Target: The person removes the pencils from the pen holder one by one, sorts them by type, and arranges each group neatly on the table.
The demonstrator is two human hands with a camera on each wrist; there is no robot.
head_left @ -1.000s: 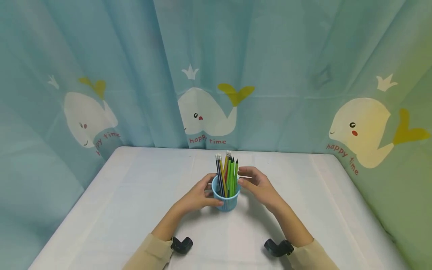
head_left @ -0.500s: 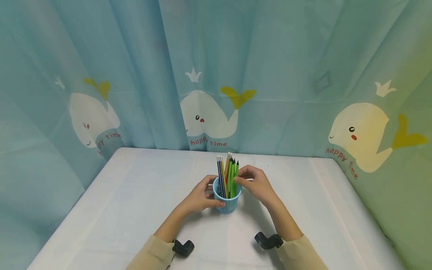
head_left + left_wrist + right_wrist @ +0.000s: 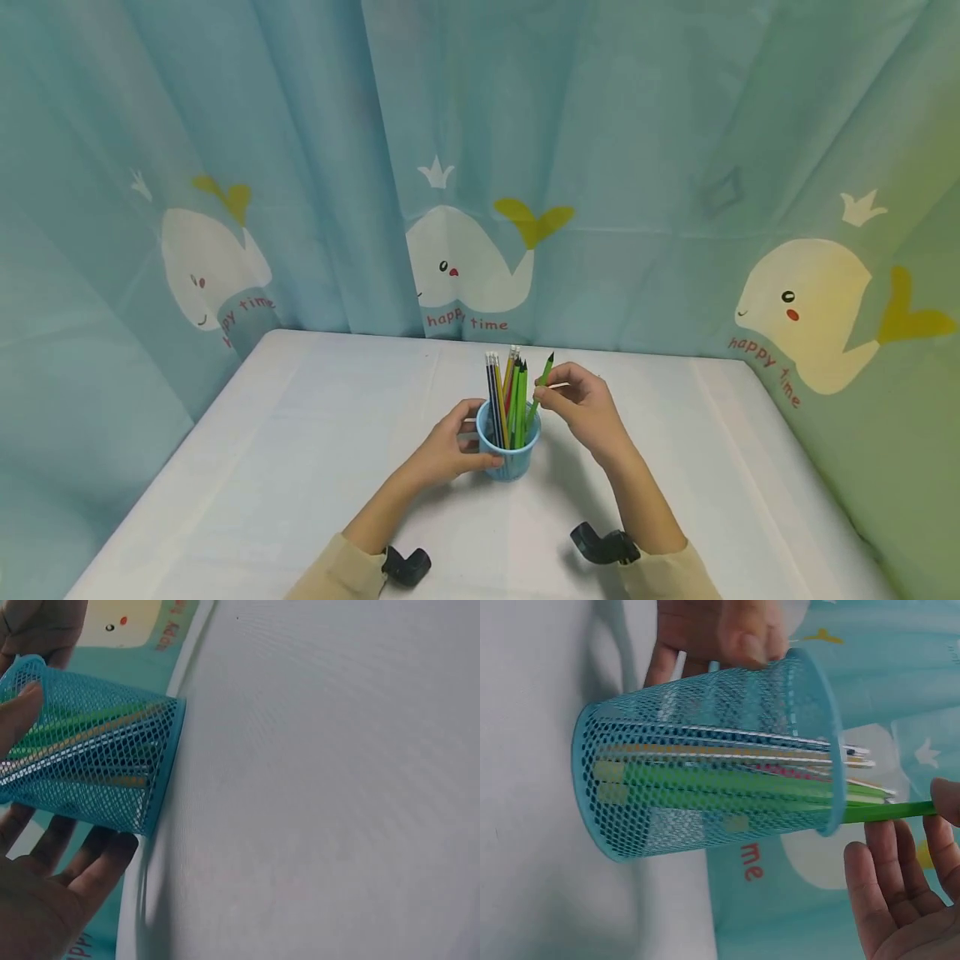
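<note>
A light blue mesh pencil cup (image 3: 513, 467) stands on the table, with several pencils (image 3: 498, 400) in it: dark blue-striped, yellow, red and green. My left hand (image 3: 444, 450) grips the cup from the left, thumb in front near the rim. My right hand (image 3: 592, 414) pinches one green pencil (image 3: 881, 814) between thumb and fingers. That pencil leans right, its black tip up, its lower end still inside the cup as the right wrist view shows through the mesh. In the left wrist view the mesh cup (image 3: 97, 750) has my left fingers (image 3: 105, 862) along its side.
The table (image 3: 300, 500) has a white covering. Behind it hangs a blue-green curtain (image 3: 637, 125) with white whales, running along the back edge and down both sides. A black wrist device (image 3: 603, 546) sits at each sleeve cuff.
My right hand has closed on a green pencil at the cup's right side, tilted it right and raised it partway. My left hand keeps holding the cup.
</note>
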